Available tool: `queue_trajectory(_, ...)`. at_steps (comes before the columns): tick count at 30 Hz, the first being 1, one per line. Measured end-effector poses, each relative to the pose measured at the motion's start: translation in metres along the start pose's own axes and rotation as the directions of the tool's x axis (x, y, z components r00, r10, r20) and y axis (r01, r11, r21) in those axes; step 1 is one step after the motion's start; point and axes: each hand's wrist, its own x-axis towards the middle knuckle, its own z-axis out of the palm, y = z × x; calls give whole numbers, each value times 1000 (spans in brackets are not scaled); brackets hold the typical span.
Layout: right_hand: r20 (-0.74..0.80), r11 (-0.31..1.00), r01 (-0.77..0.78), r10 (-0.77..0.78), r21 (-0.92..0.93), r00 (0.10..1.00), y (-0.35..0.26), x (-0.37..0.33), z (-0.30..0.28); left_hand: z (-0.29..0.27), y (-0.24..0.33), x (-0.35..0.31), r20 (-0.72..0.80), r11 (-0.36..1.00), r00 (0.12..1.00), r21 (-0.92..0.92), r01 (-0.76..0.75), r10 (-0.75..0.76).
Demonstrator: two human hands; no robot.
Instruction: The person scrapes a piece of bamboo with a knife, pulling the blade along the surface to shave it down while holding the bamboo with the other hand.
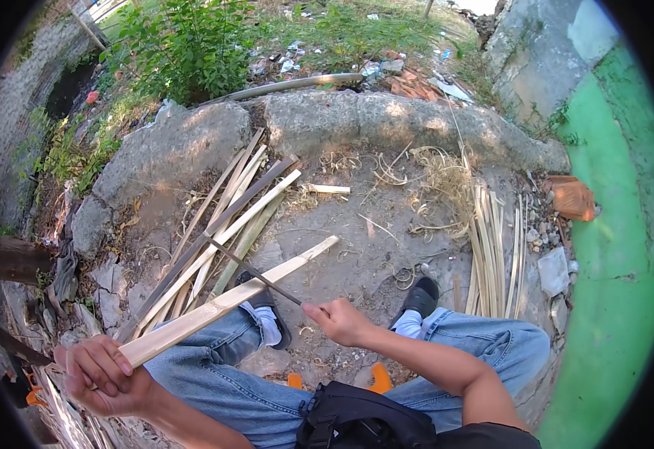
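Observation:
My left hand [104, 374], at the lower left, is wrapped round the near end of a long pale wooden strip [230, 298], which slants up and away to the right across my left leg. My right hand [340, 322] is closed on a long, thin, dark blade-like tool [246, 266]. Its shaft crosses above the strip and points to the upper left; whether its edge touches the wood I cannot tell. The tool's grip is hidden in my fingers. Beyond the strip, several wooden strips [246, 217] lie in a loose pile at the left, some pale, some greyish.
A bundle of thin split strips [486, 251] lies at the right, with curly shavings [447, 183] beside it. A low concrete kerb [357, 123] curves across the far side. A green wall [604, 299] stands at the right, and a dark beam [9, 257] juts in from the left.

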Motion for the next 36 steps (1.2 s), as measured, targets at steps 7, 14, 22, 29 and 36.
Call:
queue_trajectory(7,-77,912,-371,363,-172,928,32,1,-5,-3,6,-4,20,998,998,-14,56,-56)
queue_trajectory(14,-129,895,-373,352,-244,927,80,20,-44,1,-6,4,62,996,995,-43,81,-78)
queue_trajectory(22,-29,979,-130,127,-154,991,20,-4,0,5,0,6,-64,997,998,70,22,-17)
queue_trajectory(29,-181,968,-213,188,-132,965,49,-14,16,9,6,1,-99,996,994,72,55,-47)
queue_trajectory(36,-290,910,-414,404,28,867,95,3,8,6,-9,2,-150,993,986,83,86,-73)
